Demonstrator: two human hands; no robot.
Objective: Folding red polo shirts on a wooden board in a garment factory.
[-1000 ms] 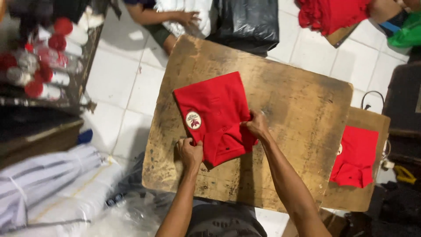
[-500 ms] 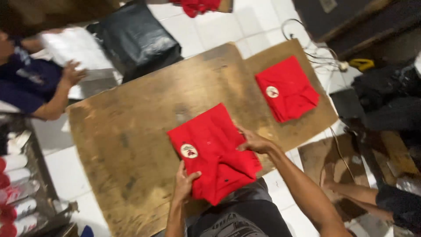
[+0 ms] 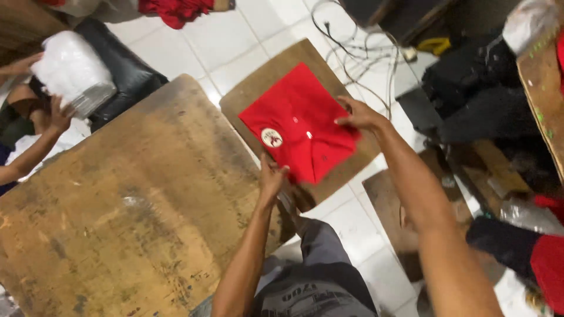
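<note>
Grips moved red shirt [image 3: 305, 126] onto side board [image 3: 276, 70]

Worn wooden table [image 3: 129, 211]; black bag [image 3: 120, 82]; tangled cables [image 3: 358, 53] — another person's hand [image 3: 59, 114] on a white bundle [image 3: 70, 70].

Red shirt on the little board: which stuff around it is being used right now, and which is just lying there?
In use:
- folded red shirt, gripped at two edges
- left hand
- right hand
- small wooden board under it

Just lying about:
- big worn wooden table
- tangled cables
- red cloth heap
- white plastic bundle, held by another person
</note>
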